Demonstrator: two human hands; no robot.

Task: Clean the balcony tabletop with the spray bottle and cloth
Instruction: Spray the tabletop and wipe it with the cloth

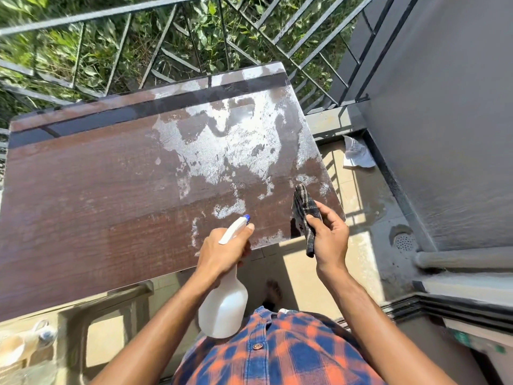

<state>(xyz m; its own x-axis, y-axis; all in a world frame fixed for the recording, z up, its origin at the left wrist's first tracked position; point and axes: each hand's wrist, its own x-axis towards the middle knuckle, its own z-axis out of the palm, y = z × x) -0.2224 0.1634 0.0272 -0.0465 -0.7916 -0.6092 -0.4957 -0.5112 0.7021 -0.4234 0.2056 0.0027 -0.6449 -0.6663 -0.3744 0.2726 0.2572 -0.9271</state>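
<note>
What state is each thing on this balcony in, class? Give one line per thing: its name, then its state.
tabletop: wet and patchy on its right part, dry on the left.
spray bottle: held in the left hand, nozzle aimed at the tabletop.
cloth: bunched in the right hand, upper end against the tabletop.
white rag: crumpled on the floor by the wall.
floor drain: covered by a perforated grate.

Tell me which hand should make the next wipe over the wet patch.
Right. The right hand already grips the cloth at the tabletop's near right corner, beside the wet patch. The left hand is occupied holding the spray bottle.
</note>
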